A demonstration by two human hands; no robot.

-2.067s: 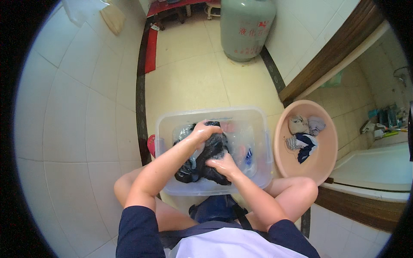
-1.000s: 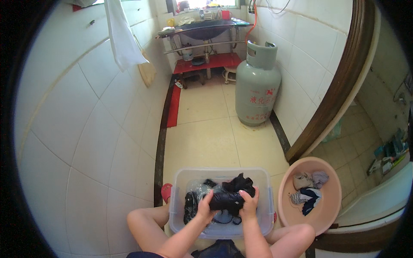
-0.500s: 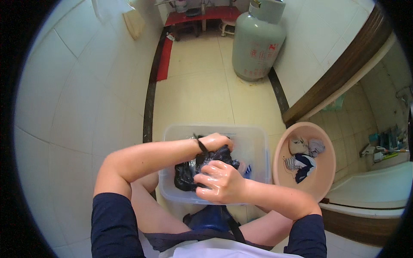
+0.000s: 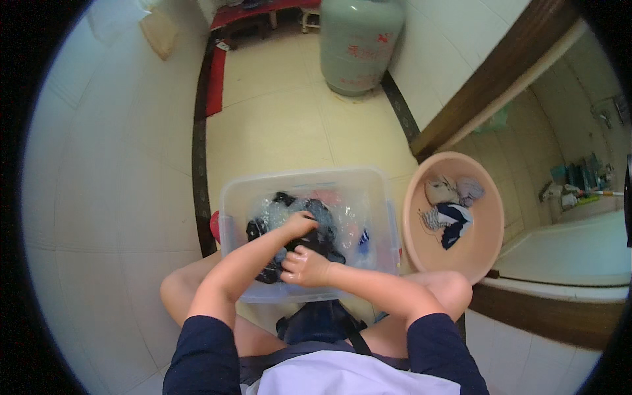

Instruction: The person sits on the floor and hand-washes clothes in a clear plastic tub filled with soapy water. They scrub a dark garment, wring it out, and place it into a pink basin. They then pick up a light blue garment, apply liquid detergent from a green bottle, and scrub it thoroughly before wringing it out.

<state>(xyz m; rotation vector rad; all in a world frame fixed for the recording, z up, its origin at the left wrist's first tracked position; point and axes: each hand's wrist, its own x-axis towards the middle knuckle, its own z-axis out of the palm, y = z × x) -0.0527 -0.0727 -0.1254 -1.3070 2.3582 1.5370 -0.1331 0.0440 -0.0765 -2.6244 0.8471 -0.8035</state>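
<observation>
A black wet garment lies partly in water inside a clear plastic tub in front of me. My left hand is bent down over it with curled fingers closed on the fabric. Nearer to me, by the tub's front wall, my right hand is closed on the garment's near part; its fingertips are hidden. Splashing water and bubbles surround the dark cloth. A reddish cloth and a blue-and-white striped piece show in the water to the far side and right.
A peach basin with several small clothes stands to the right of the tub. Beyond, a grey-green gas cylinder stands by the wall. A wooden door frame rises at right, and a white tiled wall runs along the left.
My hands have lowered the black garment and spread it in the tub. A black strip at my left wrist no longer shows. The view has shifted, so the cylinder and basin sit higher and further left.
</observation>
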